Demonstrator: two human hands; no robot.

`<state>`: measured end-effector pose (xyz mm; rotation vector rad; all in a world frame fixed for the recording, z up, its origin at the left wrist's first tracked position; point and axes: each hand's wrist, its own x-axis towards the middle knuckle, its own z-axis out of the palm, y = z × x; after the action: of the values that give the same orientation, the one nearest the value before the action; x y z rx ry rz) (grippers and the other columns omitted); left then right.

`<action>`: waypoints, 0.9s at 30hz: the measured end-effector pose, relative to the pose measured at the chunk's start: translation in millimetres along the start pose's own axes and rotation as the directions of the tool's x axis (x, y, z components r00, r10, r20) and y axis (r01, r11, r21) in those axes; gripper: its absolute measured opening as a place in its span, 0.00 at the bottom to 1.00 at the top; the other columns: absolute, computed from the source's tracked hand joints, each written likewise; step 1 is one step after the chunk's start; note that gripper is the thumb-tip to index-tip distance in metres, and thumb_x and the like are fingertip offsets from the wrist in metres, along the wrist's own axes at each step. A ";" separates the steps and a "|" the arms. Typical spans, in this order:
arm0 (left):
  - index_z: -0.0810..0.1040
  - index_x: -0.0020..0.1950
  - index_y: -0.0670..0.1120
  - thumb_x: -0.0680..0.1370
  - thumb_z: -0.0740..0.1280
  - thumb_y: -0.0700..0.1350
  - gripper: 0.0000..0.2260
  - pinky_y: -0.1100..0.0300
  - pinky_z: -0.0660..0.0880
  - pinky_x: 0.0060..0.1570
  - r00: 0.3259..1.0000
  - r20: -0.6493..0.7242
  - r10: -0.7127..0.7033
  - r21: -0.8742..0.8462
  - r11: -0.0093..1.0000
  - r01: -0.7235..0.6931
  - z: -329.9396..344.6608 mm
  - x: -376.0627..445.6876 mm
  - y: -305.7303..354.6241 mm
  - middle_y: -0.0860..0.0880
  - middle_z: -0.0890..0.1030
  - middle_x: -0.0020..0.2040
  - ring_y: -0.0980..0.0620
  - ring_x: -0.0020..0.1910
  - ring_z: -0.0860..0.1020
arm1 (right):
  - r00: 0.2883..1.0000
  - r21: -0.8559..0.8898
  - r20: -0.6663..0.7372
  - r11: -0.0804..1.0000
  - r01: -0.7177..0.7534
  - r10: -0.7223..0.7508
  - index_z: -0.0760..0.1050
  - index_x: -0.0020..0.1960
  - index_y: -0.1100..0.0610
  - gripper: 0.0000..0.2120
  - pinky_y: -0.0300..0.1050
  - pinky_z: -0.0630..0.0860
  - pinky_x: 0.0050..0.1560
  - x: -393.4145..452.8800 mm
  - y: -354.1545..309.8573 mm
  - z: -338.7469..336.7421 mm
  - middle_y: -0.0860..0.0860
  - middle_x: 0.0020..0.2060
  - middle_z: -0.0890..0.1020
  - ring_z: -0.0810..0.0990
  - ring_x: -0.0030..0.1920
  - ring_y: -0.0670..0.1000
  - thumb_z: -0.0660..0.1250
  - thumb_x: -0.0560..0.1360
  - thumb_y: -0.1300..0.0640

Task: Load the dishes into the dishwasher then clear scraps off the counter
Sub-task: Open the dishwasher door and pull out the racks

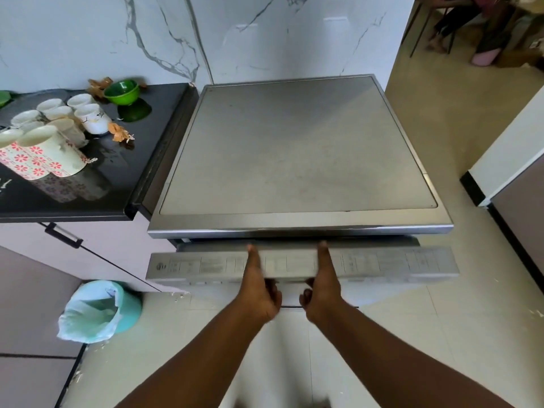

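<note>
Two forearms reach forward from the bottom of the view, and we see both hands on the top edge of the dishwasher door [300, 265]. Our left hand [260, 293] grips that edge with the thumb lying on top and the fingers [272, 290] curled under the lip; our right hand [323, 290] holds it the same way just beside, thumb up and fingers tucked beneath. That door edge, with its printed control strip, is tipped out a little from the dishwasher [297, 154], whose flat grey top fills the middle of the view. Down on the floor to the left stands a teal bin [103, 310] lined with a pale bag. Farther back on the left, the black worktop [97, 184] carries a cluster of white cups [56, 113], two taller ones with red flower print nearest us. Brown scraps [120, 132] lie just beside the cups, and more of them sit behind a green bowl [122, 91] near the marble wall [265, 33].
</note>
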<state>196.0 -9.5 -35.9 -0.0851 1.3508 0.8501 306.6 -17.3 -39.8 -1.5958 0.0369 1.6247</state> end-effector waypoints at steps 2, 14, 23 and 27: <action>0.79 0.58 0.44 0.64 0.65 0.74 0.38 0.58 0.76 0.38 0.995 -0.027 -0.091 0.104 0.990 0.094 -21.6 -11.8 -13.7 0.46 0.81 0.52 0.51 0.46 0.77 | 0.999 -0.122 0.026 0.992 -0.037 0.040 0.74 0.55 0.55 0.34 0.42 0.73 0.36 -14.9 15.4 -20.5 0.54 0.48 0.80 0.75 0.40 0.52 0.62 0.67 0.27; 0.78 0.49 0.54 0.78 0.58 0.64 0.17 0.61 0.73 0.47 0.572 0.488 0.660 0.861 -0.253 -0.442 -91.2 -67.9 -1.5 0.61 0.80 0.47 0.58 0.47 0.77 | 0.491 -0.726 0.688 -0.487 0.486 -0.534 0.76 0.49 0.48 0.20 0.41 0.69 0.41 -46.7 -10.0 -89.4 0.45 0.44 0.80 0.76 0.43 0.47 0.50 0.75 0.39; 0.63 0.75 0.53 0.75 0.37 0.70 0.37 0.51 0.47 0.72 0.577 0.596 0.558 0.777 -0.583 -0.238 -131.7 -5.5 -41.8 0.51 0.65 0.75 0.47 0.75 0.60 | 0.607 -0.762 0.639 -0.498 0.414 -0.472 0.70 0.69 0.50 0.51 0.55 0.57 0.73 -13.8 35.7 -109.7 0.47 0.66 0.75 0.70 0.68 0.53 0.23 0.67 0.27; 0.65 0.74 0.53 0.77 0.42 0.68 0.32 0.49 0.53 0.72 0.599 0.609 0.519 0.760 -0.597 -0.256 -159.6 -14.4 -70.1 0.52 0.69 0.72 0.48 0.73 0.63 | 0.630 -0.753 0.644 -0.505 0.422 -0.433 0.68 0.70 0.50 0.48 0.51 0.58 0.72 -26.8 60.8 -134.4 0.47 0.66 0.74 0.69 0.68 0.50 0.28 0.68 0.26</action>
<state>106.6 -148.3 -94.0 2.2221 1.8706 0.0004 377.3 -145.0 -74.1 -2.0032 -2.3541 0.4718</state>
